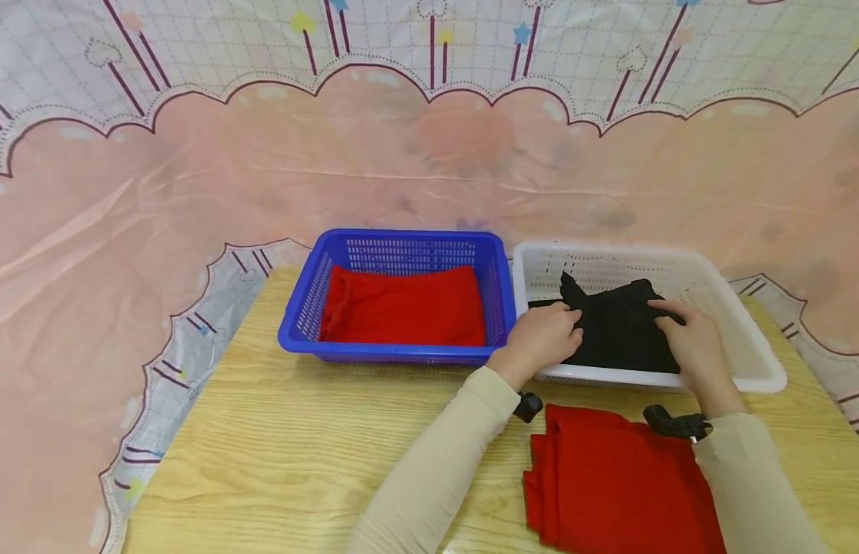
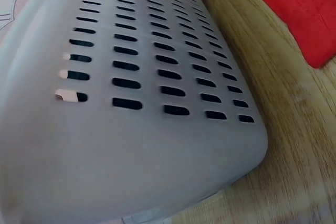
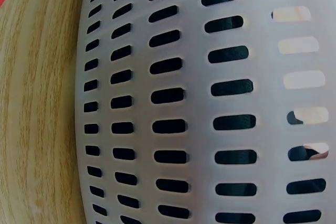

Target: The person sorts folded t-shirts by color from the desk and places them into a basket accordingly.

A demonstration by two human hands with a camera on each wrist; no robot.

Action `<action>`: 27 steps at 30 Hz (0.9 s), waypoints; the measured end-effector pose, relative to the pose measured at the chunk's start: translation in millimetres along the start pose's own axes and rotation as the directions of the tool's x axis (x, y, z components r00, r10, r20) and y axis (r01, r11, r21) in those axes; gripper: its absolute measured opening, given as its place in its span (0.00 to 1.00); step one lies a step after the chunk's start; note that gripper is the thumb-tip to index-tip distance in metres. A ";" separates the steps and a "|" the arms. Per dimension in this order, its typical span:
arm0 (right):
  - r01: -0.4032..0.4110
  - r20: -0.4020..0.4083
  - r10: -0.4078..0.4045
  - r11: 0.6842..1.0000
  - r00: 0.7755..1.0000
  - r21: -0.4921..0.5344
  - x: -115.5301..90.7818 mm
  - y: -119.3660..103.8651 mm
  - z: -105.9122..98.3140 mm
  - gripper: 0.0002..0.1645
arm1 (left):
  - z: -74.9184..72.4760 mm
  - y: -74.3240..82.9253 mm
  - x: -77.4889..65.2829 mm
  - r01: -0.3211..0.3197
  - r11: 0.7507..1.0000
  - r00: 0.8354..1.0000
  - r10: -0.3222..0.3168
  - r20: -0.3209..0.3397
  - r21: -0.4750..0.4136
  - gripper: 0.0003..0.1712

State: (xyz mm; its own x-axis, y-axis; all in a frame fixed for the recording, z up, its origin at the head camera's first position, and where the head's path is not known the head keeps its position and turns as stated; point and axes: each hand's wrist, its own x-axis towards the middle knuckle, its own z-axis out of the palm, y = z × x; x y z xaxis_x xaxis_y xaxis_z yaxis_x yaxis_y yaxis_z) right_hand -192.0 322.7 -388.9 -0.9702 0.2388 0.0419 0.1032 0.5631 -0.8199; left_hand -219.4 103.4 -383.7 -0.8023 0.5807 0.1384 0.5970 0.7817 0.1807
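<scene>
A black cloth [image 1: 620, 331] lies in the white basket [image 1: 762, 362], with parts of its upper edge standing up in peaks. My left hand [image 1: 546, 335] reaches over the near rim and grips the cloth at its left side. On the right side, my right hand [image 1: 696, 346] holds the cloth, a bit of it showing between thumb and index finger. Both wrist views face the slotted outer wall of the white basket [image 2: 126, 145]; dark cloth and bits of skin show through the slots [image 3: 231, 121], and the fingertips' hold is hidden there.
A blue basket [image 1: 395, 350] with a folded red cloth [image 1: 409, 308] stands left of the white one. Another folded red cloth [image 1: 623, 485] lies on the wooden table [image 1: 277, 454] in front, partly under the right forearm. A patterned curtain [image 1: 402, 169] hangs behind.
</scene>
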 end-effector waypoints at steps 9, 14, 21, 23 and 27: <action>-0.024 -0.001 0.024 0.999 1.000 -0.025 -1.3 -6.0 0.5 0.29 | 2.2 1.0 -1.3 0.042 0.999 0.998 -0.041 -0.038 0.011 0.21; -0.036 -0.005 0.036 0.999 0.999 -0.006 -0.9 -5.6 0.4 0.32 | 2.5 1.2 -3.4 0.019 0.999 0.999 -0.018 -0.036 0.039 0.19; -0.045 -0.099 0.050 0.998 0.994 0.052 -2.5 -5.8 0.1 0.30 | 5.5 1.0 -4.3 0.018 1.000 0.999 -0.018 -0.051 0.009 0.16; -0.044 -0.145 0.054 0.997 0.988 0.070 -3.4 -6.2 -0.1 0.28 | 6.5 0.1 -3.5 0.014 1.000 0.997 -0.015 -0.080 -0.011 0.16; 0.028 -0.175 0.032 0.944 0.984 0.328 -8.3 -4.7 -1.5 0.24 | 7.4 -1.4 -2.9 0.000 0.987 0.993 -0.019 -0.112 -0.161 0.15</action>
State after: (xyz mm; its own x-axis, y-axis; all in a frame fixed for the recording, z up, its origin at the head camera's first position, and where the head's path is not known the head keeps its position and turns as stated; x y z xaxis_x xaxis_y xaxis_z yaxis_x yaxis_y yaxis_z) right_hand -184.1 319.3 -384.6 -0.9131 0.3913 0.1150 -0.0017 0.2784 -0.9605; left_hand -217.9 102.3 -391.6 -0.8077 0.5368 0.2437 0.5895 0.7348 0.3355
